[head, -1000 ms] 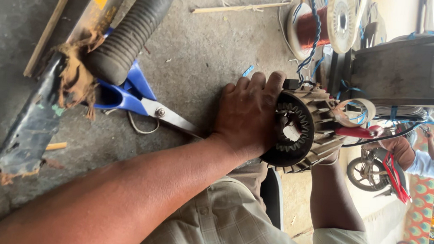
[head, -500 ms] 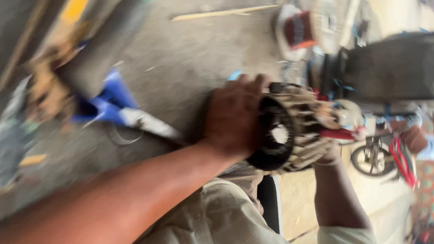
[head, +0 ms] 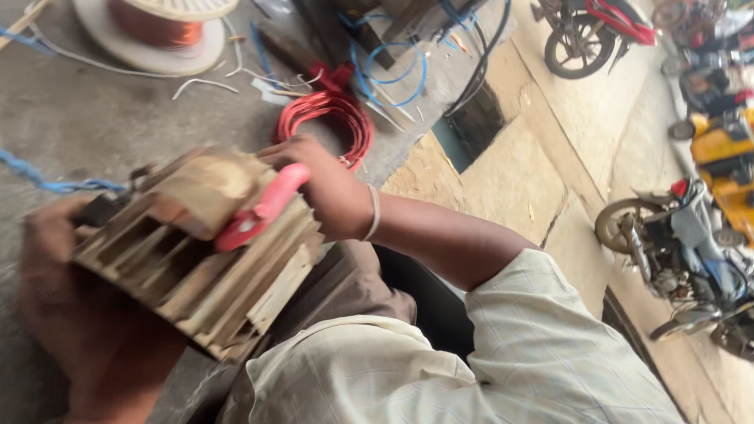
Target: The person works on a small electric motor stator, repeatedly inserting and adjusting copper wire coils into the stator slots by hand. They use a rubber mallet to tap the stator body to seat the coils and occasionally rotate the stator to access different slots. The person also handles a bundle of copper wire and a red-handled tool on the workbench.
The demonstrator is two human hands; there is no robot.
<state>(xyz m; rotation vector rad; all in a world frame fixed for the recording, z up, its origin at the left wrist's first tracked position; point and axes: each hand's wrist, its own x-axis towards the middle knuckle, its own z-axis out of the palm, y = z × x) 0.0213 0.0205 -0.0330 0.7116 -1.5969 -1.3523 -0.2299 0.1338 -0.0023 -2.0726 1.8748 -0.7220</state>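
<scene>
A dusty finned metal motor housing (head: 196, 272) lies on its side over my lap. My left hand (head: 76, 317) grips it from below at its left end. My right hand (head: 331, 193) rests on the top right of the housing and is closed around a red-handled tool (head: 263, 207), which presses against the fins. A tan rounded piece (head: 204, 192) sits on the housing beside the tool. A twisted blue wire (head: 31, 176) runs from the housing's left end off to the left. The tool's tip is hidden.
On the concrete floor lie a white spool of copper wire (head: 152, 16), a red wire coil (head: 326, 121) and loose blue wires (head: 392, 68). Motorcycles (head: 689, 251) and a yellow vehicle (head: 736, 151) stand to the right beyond a step.
The view has swung to the right, so the blue scissors and black rubber grip are out of sight. The housing now shows its finned side instead of its round opening.
</scene>
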